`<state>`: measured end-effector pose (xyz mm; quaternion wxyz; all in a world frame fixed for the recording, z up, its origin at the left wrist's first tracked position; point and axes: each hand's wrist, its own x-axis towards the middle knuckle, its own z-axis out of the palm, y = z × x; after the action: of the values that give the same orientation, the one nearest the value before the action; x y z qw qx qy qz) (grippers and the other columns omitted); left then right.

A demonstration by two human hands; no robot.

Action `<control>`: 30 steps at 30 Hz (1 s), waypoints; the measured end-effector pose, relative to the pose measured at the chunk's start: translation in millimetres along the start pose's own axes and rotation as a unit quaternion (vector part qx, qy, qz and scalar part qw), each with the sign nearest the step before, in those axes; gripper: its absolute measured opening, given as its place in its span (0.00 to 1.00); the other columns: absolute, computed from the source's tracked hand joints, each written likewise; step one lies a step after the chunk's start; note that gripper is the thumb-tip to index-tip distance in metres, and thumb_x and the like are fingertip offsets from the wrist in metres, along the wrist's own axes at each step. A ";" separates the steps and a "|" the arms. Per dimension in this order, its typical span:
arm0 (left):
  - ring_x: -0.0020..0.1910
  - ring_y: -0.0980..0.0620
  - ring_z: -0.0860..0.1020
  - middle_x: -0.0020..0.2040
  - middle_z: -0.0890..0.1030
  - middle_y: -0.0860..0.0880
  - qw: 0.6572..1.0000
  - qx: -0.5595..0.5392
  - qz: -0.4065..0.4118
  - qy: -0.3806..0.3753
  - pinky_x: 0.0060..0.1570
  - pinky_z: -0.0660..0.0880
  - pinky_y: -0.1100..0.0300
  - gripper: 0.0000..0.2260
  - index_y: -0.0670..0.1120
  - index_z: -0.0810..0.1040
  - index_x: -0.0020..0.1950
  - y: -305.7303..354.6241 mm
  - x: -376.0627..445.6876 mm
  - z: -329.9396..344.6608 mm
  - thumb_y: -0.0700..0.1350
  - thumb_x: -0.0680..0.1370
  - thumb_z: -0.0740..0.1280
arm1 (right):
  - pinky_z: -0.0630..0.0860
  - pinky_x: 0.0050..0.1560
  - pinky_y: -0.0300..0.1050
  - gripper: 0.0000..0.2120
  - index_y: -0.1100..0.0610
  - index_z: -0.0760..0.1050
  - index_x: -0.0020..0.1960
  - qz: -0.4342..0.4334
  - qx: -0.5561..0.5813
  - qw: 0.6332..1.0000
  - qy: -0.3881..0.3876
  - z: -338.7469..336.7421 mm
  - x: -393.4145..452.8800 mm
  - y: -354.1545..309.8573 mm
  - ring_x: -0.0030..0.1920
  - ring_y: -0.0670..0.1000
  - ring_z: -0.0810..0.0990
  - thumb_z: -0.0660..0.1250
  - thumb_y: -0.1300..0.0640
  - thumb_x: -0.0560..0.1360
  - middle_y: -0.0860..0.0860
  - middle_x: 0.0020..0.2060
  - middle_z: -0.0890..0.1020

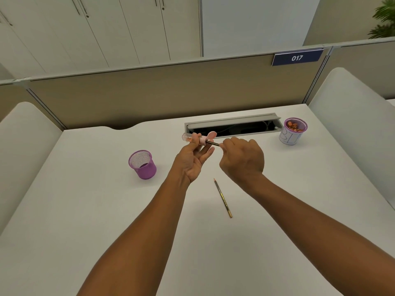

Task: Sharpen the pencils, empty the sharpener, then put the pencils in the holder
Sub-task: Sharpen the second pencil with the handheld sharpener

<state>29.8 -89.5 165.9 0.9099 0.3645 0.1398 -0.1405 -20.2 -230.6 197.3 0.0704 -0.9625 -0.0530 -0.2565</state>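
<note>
My left hand holds a pink and clear sharpener up above the white desk, pinched between thumb and fingers. A dark pencil sticks into the sharpener's right end; my right hand grips its other end, which the fingers hide. A second pencil, with a sharpened tip pointing away from me, lies on the desk just below my hands. An empty purple mesh holder stands to the left of my left hand.
A purple-rimmed cup holding shavings stands at the back right. An open cable tray runs along the desk's back edge behind my hands. Beige partition walls and white side panels enclose the desk.
</note>
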 end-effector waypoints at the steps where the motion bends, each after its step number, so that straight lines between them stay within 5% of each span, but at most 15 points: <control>1: 0.46 0.44 0.86 0.46 0.87 0.42 1.000 -0.003 -0.001 -0.001 0.41 0.84 0.50 0.10 0.40 0.76 0.58 -0.6 -0.2 -1.2 0.45 0.81 0.65 | 0.56 0.31 0.42 0.08 0.57 0.73 0.39 0.024 -0.007 0.999 -0.042 -3.5 3.3 -1.7 0.28 0.53 0.67 0.61 0.58 0.77 0.51 0.30 0.75; 6: 0.50 0.44 0.86 0.50 0.86 0.41 0.999 -0.008 -0.009 -0.035 0.44 0.83 0.51 0.11 0.40 0.76 0.59 -5.7 -7.9 -10.8 0.45 0.79 0.66 | 0.62 0.31 0.43 0.09 0.53 0.70 0.41 0.134 0.028 0.957 -0.256 -19.1 27.2 0.1 0.33 0.51 0.70 0.56 0.52 0.77 0.49 0.32 0.71; 8: 0.49 0.44 0.86 0.50 0.86 0.42 0.999 0.003 -0.010 -0.049 0.44 0.83 0.53 0.11 0.41 0.76 0.58 -6.9 -10.6 -13.4 0.45 0.79 0.66 | 0.63 0.30 0.41 0.12 0.58 0.74 0.41 0.246 0.187 0.884 -0.352 -24.0 37.6 4.3 0.31 0.50 0.69 0.57 0.53 0.77 0.51 0.33 0.73; 12: 0.52 0.44 0.85 0.54 0.85 0.41 0.997 0.037 0.003 -0.073 0.47 0.83 0.54 0.18 0.42 0.75 0.60 -4.9 -14.3 -13.8 0.48 0.73 0.70 | 0.56 0.21 0.37 0.16 0.58 0.72 0.37 0.403 0.406 0.671 -0.472 -25.7 39.8 17.3 0.22 0.45 0.59 0.54 0.55 0.81 0.49 0.24 0.68; 14: 0.52 0.44 0.85 0.57 0.84 0.40 0.996 0.049 0.004 -0.077 0.49 0.82 0.54 0.20 0.43 0.74 0.61 -5.1 -15.7 -14.4 0.49 0.73 0.70 | 0.54 0.22 0.37 0.16 0.59 0.73 0.39 0.417 0.440 0.633 -0.482 -21.3 35.6 21.6 0.23 0.45 0.58 0.54 0.54 0.81 0.49 0.23 0.67; 17: 0.52 0.44 0.85 0.57 0.84 0.40 0.997 0.048 0.003 -0.065 0.50 0.83 0.54 0.18 0.43 0.75 0.62 -4.8 -15.7 -15.9 0.48 0.74 0.69 | 0.59 0.23 0.38 0.17 0.61 0.77 0.46 0.383 0.421 0.685 -0.456 -17.0 28.3 18.4 0.25 0.46 0.62 0.56 0.52 0.81 0.50 0.26 0.71; 21: 0.54 0.43 0.84 0.56 0.84 0.39 0.999 0.036 -0.002 -0.037 0.50 0.83 0.52 0.13 0.42 0.74 0.62 -2.1 -13.1 -18.0 0.46 0.81 0.65 | 0.67 0.34 0.41 0.12 0.55 0.75 0.49 0.222 0.305 0.866 -0.330 -11.7 13.8 10.5 0.38 0.49 0.74 0.61 0.46 0.78 0.50 0.40 0.78; 24: 0.51 0.42 0.85 0.52 0.86 0.40 1.000 0.026 -0.001 -0.012 0.46 0.83 0.51 0.12 0.41 0.75 0.61 -2.0 -12.8 -19.1 0.45 0.81 0.66 | 0.70 0.38 0.43 0.08 0.53 0.75 0.49 0.090 0.187 0.957 -0.202 -5.8 -0.1 9.2 0.41 0.51 0.76 0.63 0.49 0.78 0.49 0.42 0.78; 30: 0.46 0.42 0.86 0.46 0.87 0.42 1.000 0.016 0.005 0.010 0.43 0.84 0.50 0.08 0.41 0.78 0.56 -4.6 -13.9 -14.3 0.43 0.79 0.67 | 0.50 0.27 0.36 0.07 0.59 0.77 0.41 -0.050 0.061 0.996 -0.039 -2.1 -18.6 6.7 0.25 0.50 0.65 0.65 0.58 0.77 0.52 0.30 0.76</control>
<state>13.2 -80.5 158.1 0.9032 0.3810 0.1445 -0.1350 -36.3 -238.8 189.0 0.1142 -0.9619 -0.1196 -0.2179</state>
